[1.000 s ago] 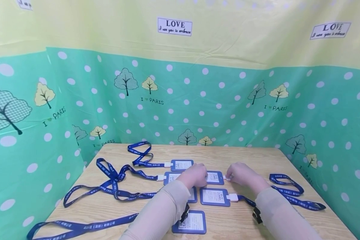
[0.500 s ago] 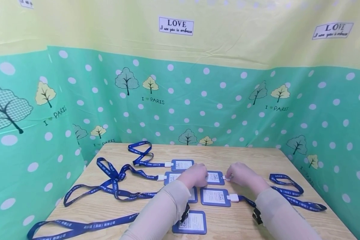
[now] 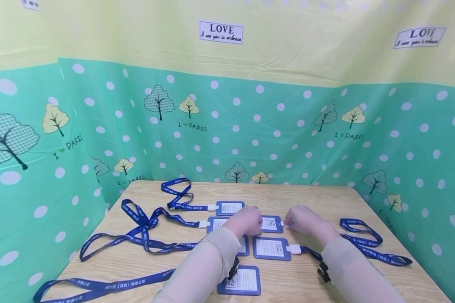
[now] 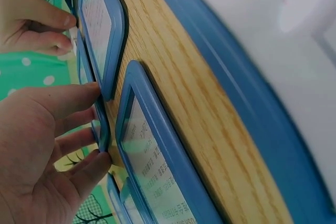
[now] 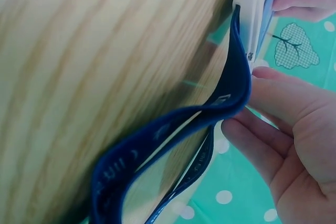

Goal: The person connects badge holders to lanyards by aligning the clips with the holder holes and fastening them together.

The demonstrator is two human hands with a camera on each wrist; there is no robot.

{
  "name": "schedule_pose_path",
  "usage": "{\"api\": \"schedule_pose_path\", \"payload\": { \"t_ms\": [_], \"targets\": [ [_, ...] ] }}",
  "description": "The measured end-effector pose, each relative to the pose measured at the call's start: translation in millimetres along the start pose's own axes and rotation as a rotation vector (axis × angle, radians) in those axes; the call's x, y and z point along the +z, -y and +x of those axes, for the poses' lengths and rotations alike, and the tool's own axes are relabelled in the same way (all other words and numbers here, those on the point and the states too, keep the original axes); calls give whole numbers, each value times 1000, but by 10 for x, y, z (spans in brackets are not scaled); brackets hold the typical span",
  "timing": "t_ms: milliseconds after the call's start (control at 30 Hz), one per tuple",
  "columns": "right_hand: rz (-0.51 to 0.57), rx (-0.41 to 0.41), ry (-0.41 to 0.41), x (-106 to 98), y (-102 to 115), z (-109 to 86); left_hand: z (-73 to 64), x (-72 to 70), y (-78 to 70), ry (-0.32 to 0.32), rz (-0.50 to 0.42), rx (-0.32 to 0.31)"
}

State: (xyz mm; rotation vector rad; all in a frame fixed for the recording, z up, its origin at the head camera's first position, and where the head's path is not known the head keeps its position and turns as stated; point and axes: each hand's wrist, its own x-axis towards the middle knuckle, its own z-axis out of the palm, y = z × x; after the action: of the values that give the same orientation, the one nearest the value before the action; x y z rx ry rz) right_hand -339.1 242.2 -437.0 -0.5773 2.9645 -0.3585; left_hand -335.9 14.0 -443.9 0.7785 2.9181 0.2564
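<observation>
My left hand (image 3: 247, 221) holds the left end of a blue-framed ID badge holder (image 3: 271, 224), its fingertips on opposite edges. In the left wrist view, thumb and fingers of the left hand (image 4: 42, 140) spread around that end. At the other end, my right hand (image 3: 307, 219) pinches the badge's small white clip (image 3: 283, 224) between thumb and fingers. In the right wrist view, the blue lanyard (image 5: 231, 93) of a nearer badge partly hides the right hand's (image 5: 294, 129) fingertips. Just in front lies another badge holder (image 3: 271, 248), its white clip pointing right.
More badge holders lie left of these: one at the back (image 3: 230, 208), one near the front (image 3: 252, 281), others partly behind the left arm. Their blue lanyards (image 3: 144, 227) tangle across the left of the wooden table (image 3: 288, 193). More lanyard (image 3: 379, 252) lies at right. A patterned curtain (image 3: 227, 126) surrounds the table.
</observation>
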Motion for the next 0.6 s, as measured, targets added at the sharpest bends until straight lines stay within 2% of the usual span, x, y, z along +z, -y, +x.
{"api": "schedule_pose_path", "payload": {
  "t_ms": [133,300,600],
  "targets": [
    [-6,-27,-2,-10,21,-9,5,2,-2,2,1,0],
    [-11,-16,7,-16,39,-2,13,3,6,1,8,1],
    [-29,-37,5,-12,22,4,17,-1,3,-2,32,36]
  ]
}}
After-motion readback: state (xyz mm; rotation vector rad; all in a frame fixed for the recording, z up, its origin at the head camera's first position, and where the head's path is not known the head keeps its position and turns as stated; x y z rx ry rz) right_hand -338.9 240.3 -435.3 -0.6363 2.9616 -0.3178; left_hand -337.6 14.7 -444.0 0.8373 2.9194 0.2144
